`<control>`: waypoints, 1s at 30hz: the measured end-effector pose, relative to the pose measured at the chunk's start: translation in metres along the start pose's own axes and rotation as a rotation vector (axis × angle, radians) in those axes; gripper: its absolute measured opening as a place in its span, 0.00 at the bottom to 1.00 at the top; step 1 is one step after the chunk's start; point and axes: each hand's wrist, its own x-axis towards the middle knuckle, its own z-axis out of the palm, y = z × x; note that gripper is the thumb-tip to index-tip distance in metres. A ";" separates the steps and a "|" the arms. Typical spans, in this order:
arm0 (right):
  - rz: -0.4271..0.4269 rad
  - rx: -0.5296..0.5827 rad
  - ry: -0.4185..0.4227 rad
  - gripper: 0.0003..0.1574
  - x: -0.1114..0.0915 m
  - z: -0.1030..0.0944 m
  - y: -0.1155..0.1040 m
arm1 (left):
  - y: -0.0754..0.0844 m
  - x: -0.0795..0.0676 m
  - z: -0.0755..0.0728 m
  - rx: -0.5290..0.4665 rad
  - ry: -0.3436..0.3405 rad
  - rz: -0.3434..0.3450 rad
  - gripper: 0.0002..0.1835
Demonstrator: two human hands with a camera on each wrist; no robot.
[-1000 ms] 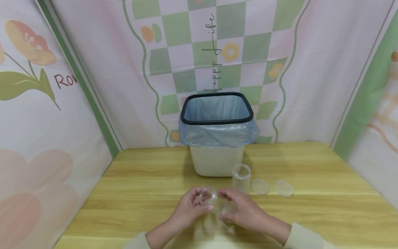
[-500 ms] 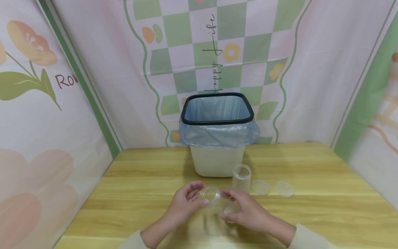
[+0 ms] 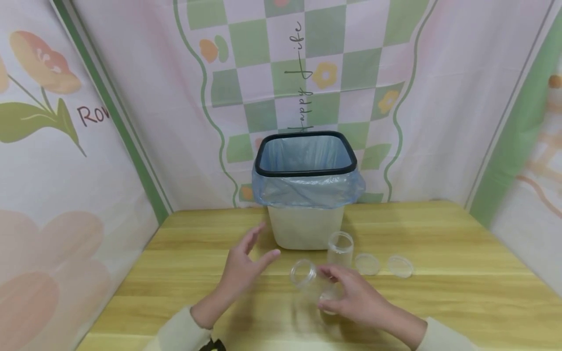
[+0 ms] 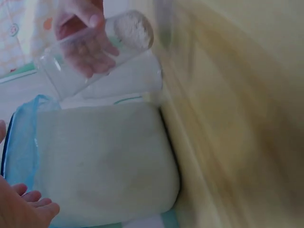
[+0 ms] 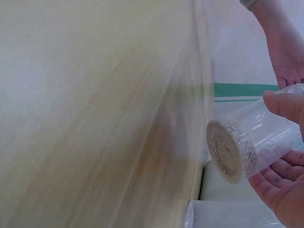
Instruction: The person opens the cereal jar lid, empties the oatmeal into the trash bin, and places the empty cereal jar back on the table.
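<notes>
My right hand [image 3: 351, 295] grips a clear plastic jar [image 3: 312, 288] around its side, tilted with its uncovered mouth toward the left. Pale, crumbly material [image 5: 223, 152] lies at the jar's bottom end, seen best in the right wrist view. My left hand [image 3: 241, 265] is off the jar, fingers spread and thumb apart, in front of the bin's left side; it holds nothing. A second clear jar [image 3: 340, 251] stands upright without a lid, just behind my right hand, which overlaps its base. Two clear round lids [image 3: 367, 264] lie flat to its right.
A cream bin [image 3: 307, 226] with a black rim [image 3: 307, 173] and a blue bag liner [image 3: 307, 192] folded over its edge stands at the back of the wooden table [image 3: 193, 273]. Printed curtains [image 3: 452, 97] hang behind and at both sides.
My left hand has let go of the jar's mouth end and moved left and away from me, its fingers spreading. My right hand keeps the jar tilted, nearly in place.
</notes>
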 end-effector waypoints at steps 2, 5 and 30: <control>-0.009 -0.008 0.002 0.39 -0.001 -0.001 0.000 | 0.002 0.006 -0.003 0.061 0.028 0.080 0.37; -0.021 -0.016 0.009 0.38 -0.002 -0.003 0.000 | 0.005 0.016 -0.008 0.134 0.069 0.227 0.37; -0.080 -0.060 0.093 0.38 -0.015 -0.015 -0.010 | 0.030 0.104 -0.022 0.373 0.172 0.609 0.31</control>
